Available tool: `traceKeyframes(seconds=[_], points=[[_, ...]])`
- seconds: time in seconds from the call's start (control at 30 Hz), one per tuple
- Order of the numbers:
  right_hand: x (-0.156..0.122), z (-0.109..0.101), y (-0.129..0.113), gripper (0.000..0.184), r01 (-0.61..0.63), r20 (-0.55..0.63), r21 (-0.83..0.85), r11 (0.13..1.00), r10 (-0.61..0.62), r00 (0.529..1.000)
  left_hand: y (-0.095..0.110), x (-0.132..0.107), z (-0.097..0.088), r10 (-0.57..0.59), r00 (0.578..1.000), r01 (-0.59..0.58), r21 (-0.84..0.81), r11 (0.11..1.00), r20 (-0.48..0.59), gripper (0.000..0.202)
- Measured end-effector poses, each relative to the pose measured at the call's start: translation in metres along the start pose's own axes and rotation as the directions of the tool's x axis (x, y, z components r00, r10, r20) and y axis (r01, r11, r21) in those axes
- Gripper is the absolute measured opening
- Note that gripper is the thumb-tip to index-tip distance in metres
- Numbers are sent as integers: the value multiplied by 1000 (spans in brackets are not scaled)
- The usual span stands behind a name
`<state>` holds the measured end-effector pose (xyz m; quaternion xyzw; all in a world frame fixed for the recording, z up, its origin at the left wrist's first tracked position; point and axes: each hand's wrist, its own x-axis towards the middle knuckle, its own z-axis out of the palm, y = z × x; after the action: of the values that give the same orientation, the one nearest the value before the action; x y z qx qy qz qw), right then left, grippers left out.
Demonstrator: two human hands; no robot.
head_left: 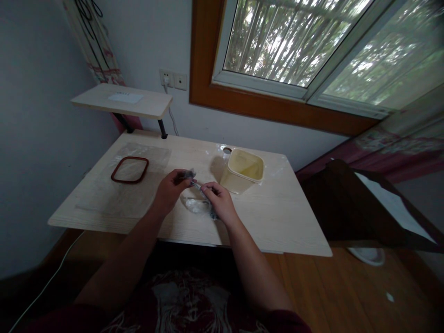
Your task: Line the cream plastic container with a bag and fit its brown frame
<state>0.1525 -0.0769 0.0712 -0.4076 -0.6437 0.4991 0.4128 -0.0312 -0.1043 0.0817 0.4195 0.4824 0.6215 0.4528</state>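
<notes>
Nearby stands an open tub [238, 181], beside the right hand [220, 201] pinching plastic [197, 186].

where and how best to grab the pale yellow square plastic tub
Probably pinch the right rim of the pale yellow square plastic tub, coming from above with the right hand once free: it stands upright, open-topped, its rim exposed.

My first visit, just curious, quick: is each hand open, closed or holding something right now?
Left hand: closed, pinching a small, dark, crumpled-looking item; material unclear.
Right hand: closed, pinching a thin, pale, shiny strip; too small to identify.
</notes>
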Motion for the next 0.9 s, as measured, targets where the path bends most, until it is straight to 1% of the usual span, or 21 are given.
traceKeyframes(seconds=[0.13, 0.27, 0.4, 0.5, 0.63, 0.7, 0.77, 0.83, 0.9], points=[[0, -6, 1, 27, 3, -13, -5, 1000, -3, 1000, 3, 3, -7, -13, 994, 8, -37, 999, -113, 32], [1, -8, 1, 27, 7, -5, -3, 1000, -7, 1000, 7, 6, -16, -1, 973, 3, 5, 1000, -230, 29], [2, -9, 0, 27, 32, -12, -21, 999, -32, 999, 10, 8, -22, 14, 957, -2, 39, 999, -291, 26], [2, -10, 1, 27, 61, -31, -55, 997, -63, 998, 14, 9, -25, -16, 945, 10, -19, 1000, -326, 24], [1, -11, 2, 25, 104, -46, -105, 989, -110, 993, 24, 12, -29, -130, 938, 61, -216, 975, -322, 25], [1, -12, 2, 24, 127, -50, -127, 984, -134, 990, 26, 12, -30, -147, 936, 60, -267, 962, -319, 25], [1, -13, 1, 23, 146, -53, -135, 980, -154, 987, 24, 13, -32, -123, 943, 34, -277, 960, -310, 24], [1, -14, 1, 22, 149, -62, -121, 981, -157, 986, 19, 11, -33, -83, 955, 12, -246, 969, -283, 24], [1, -14, -1, 21, 134, -73, -76, 988, -140, 987, 13, 9, -33, -42, 976, 4, -175, 985, -212, 31]])
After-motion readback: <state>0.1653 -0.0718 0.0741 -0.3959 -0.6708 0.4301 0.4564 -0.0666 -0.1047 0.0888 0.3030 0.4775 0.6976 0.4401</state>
